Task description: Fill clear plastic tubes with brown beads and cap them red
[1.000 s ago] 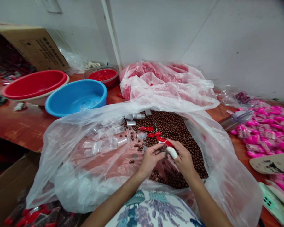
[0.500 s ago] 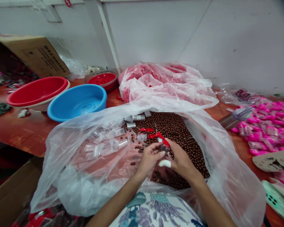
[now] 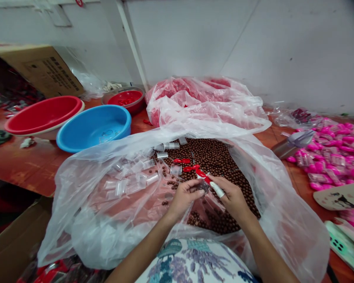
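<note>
My left hand (image 3: 182, 198) is closed in a pinch on a small clear plastic tube (image 3: 205, 187) that looks dark inside, over the pile of brown balls (image 3: 218, 157). At the tube's upper end, a red plastic piece (image 3: 202, 175) meets the fingers of my right hand (image 3: 231, 196), which are closed on it. A white wrap covers my right thumb. Just beyond lie more red pieces (image 3: 182, 160) and a clear tube (image 3: 176, 169). Several loose clear tubes (image 3: 135, 181) are spread to the left on the plastic sheet (image 3: 85, 220).
A blue basin (image 3: 94, 127) and a red basin (image 3: 44, 114) stand at the left, before a cardboard box (image 3: 53, 74). A bag of red pieces (image 3: 203, 102) lies at the back. Pink packets (image 3: 338, 153), a scoop (image 3: 293, 143) and a phone (image 3: 344, 245) are at the right.
My right thumb has swung up from below the tube to the red piece at its top. My left hand keeps its pinch, and the view has shifted slightly.
</note>
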The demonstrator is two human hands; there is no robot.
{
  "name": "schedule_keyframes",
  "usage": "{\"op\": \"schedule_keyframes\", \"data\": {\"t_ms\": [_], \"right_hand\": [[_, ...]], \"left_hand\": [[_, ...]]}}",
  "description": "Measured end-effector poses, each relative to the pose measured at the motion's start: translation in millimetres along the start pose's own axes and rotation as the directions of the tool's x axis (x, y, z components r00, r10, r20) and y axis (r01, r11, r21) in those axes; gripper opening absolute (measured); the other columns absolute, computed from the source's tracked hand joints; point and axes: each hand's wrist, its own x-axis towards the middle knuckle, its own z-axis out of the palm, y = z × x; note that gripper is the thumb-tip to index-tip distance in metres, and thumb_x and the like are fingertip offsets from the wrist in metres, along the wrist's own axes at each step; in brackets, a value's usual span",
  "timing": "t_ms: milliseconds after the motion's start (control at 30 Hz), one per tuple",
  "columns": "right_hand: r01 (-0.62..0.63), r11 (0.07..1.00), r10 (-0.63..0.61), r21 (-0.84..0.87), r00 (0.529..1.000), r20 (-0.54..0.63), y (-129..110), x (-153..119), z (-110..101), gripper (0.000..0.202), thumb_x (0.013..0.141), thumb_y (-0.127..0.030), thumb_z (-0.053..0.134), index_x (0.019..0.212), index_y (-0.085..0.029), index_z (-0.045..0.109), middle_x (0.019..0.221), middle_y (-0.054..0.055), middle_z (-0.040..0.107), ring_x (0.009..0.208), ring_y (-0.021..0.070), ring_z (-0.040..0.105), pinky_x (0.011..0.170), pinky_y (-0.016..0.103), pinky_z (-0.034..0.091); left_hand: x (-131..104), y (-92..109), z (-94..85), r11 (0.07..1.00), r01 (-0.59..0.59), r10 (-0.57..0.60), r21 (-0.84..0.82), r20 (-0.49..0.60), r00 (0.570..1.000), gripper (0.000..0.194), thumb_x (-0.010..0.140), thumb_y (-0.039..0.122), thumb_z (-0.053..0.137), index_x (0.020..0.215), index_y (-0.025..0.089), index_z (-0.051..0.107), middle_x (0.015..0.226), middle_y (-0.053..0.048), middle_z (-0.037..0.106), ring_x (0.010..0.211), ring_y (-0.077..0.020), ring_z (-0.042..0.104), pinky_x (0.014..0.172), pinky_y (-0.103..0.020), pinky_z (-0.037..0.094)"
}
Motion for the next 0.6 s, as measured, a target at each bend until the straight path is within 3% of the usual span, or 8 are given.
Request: {"op": "schedule_keyframes", "data": {"t_ms": [200, 400, 600], "right_hand": [[0.116, 0.983, -0.111, -0.14, 0.993, 0.044, -2, 0, -2, 0.051, 0.078, -0.008, 0.047, 0.125, -0.027, 0.054, 0.117, 0.005, 0.063, 0.108, 0.02, 0.058, 0.094, 0.038, 0.046], [0.209, 0.955, -0.2, -0.21, 0.978, 0.063, 0, -3, -1, 0.056, 0.079, -0.004, 0.041, 0.129, -0.028, 0.049, 0.119, 0.005, 0.062, 0.11, 0.0192, 0.057, 0.094, 0.039, 0.047], [0.157, 0.967, -0.142, -0.202, 0.986, 0.089, 1, -7, 11, 0.058, 0.082, -0.022, 0.055, 0.137, -0.024, 0.036, 0.128, 0.01, 0.054, 0.117, 0.0229, 0.052, 0.098, 0.041, 0.044]], "left_hand": [[1, 1, -0.1, 1.0, -0.017, 0.018, 0.025, -0.028, 0.999, 0.038, 0.056, 0.017, 0.079, 0.092, 0.014, 0.07, 0.089, -0.006, 0.07, 0.08, -0.0176, 0.063, 0.078, -0.031, 0.048], [-4, 12, 1.8, 0.983, -0.088, 0.091, 0.161, -0.009, 0.996, 0.031, 0.057, 0.018, 0.078, 0.087, 0.013, 0.072, 0.085, -0.006, 0.071, 0.079, -0.0179, 0.062, 0.081, -0.03, 0.047], [-4, 7, 0.4, 0.999, 0.011, -0.009, 0.032, -0.06, 0.998, 0.038, 0.056, 0.019, 0.079, 0.092, 0.014, 0.07, 0.086, -0.006, 0.071, 0.075, -0.0169, 0.064, 0.074, -0.029, 0.048]]}}
